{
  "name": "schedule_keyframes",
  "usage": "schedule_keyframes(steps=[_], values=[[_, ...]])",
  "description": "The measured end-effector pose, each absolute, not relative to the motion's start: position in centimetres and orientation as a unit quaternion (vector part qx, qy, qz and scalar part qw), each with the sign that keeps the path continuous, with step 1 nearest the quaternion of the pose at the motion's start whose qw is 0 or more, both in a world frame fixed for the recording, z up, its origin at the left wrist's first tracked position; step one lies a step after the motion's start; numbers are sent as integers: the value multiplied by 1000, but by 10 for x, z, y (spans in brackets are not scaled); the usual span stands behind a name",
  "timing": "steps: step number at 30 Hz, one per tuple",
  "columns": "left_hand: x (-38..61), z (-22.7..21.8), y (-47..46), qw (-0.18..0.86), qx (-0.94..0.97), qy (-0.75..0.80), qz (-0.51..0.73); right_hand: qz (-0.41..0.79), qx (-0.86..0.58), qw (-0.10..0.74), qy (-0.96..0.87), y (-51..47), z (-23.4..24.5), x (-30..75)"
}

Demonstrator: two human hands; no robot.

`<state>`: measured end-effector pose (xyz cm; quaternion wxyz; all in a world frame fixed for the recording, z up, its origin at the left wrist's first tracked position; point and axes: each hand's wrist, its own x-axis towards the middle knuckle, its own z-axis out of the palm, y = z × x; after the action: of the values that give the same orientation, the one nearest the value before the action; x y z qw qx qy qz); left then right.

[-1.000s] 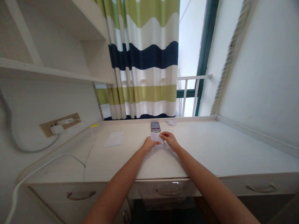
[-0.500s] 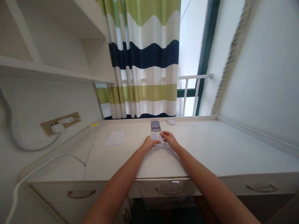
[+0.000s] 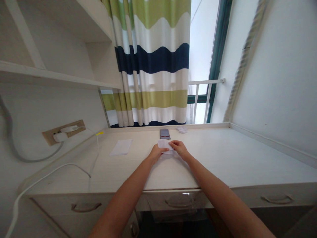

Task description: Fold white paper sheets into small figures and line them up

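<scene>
White desk [image 3: 235, 158], pale grain, low raised lip [image 3: 267, 140] along the back and right edges. Phone [image 3: 164, 134] lies face up, screen lit, near the back lip, with a crumpled scrap [image 3: 181, 130] to its right. Flat white sheet [image 3: 121, 147] sits left of the phone, well apart; white cable [image 3: 74, 165] crosses the left end.

Head camera looking down from in front of the desk [image 3: 235, 158], sitting near it, facing the curtain [image 3: 158, 79] beyond
</scene>
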<state>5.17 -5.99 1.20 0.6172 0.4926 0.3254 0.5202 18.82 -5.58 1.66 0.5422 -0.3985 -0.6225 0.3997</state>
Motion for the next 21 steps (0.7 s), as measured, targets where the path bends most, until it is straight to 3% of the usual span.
schedule_keyframes(steps=[21], values=[[47, 21, -63, 636, 457, 325, 530, 330, -418, 521, -667, -56, 18, 192]])
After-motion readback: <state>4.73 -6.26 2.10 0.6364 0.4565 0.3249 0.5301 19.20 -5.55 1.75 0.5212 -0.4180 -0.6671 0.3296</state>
